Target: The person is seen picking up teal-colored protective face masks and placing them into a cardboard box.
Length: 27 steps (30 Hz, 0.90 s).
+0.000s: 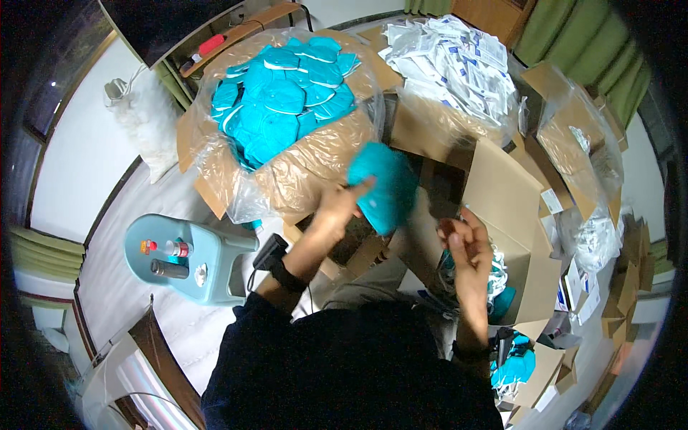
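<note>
My left hand [342,203] is raised and grips a blurred teal face mask [383,184] in front of a big cardboard box [322,161]. That box is lined with clear plastic and piled with several teal masks [283,97]. My right hand [466,242] is held up to the right of the mask, fingers loosely curled. Whether it pinches a thin white strap I cannot tell. Below the right hand, white straps and teal masks [498,290] lie in an open box on my lap.
A second plastic-lined box holds several white flat packets [451,57] at the back. A light blue stool [190,254] with small bottles stands on the left. More open cardboard boxes [573,136] crowd the right. A white sack [147,118] leans by the wall.
</note>
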Each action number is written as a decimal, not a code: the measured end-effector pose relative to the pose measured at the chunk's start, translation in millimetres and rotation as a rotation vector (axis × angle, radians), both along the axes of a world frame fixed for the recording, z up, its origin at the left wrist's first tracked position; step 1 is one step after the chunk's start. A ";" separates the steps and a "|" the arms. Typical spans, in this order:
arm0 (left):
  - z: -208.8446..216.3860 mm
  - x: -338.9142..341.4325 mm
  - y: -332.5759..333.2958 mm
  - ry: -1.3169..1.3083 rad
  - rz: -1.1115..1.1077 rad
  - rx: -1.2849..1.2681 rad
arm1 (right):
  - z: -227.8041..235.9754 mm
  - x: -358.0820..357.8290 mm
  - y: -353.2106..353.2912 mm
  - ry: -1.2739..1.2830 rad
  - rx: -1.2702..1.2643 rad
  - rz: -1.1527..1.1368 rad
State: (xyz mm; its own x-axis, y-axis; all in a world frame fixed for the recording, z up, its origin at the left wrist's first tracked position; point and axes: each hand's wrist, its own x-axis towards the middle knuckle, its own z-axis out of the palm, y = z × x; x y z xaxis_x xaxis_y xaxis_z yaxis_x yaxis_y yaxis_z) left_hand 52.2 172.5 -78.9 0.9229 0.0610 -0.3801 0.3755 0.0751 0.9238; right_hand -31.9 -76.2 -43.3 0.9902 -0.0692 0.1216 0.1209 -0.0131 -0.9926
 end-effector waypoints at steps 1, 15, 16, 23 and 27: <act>-12.8 17.8 17.1 0.113 0.158 0.059 | 14.4 -5.4 -1.2 0.094 0.014 -0.021; 62.9 194.5 83.9 -0.127 0.110 -0.273 | 15.7 -39.4 -62.3 0.169 -0.104 -0.310; 57.7 176.3 62.5 -0.192 -0.055 -0.148 | 11.1 -41.9 -69.4 0.167 -0.104 -0.325; 62.4 101.1 -102.6 -1.021 -0.951 0.366 | -19.7 -70.5 -127.2 0.181 -0.292 -0.382; 31.6 82.8 -172.9 -0.932 -1.239 0.661 | -27.7 -88.2 -130.2 0.201 -0.329 -0.387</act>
State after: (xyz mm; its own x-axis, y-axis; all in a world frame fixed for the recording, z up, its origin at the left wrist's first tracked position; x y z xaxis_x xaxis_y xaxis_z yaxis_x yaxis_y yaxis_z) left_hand 135.0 -0.5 -47.3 0.4135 -0.9072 0.0768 -0.7463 -0.2895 0.5994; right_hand -120.1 -206.4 -71.0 0.9058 -0.4236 0.0090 -0.1465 -0.3332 -0.9314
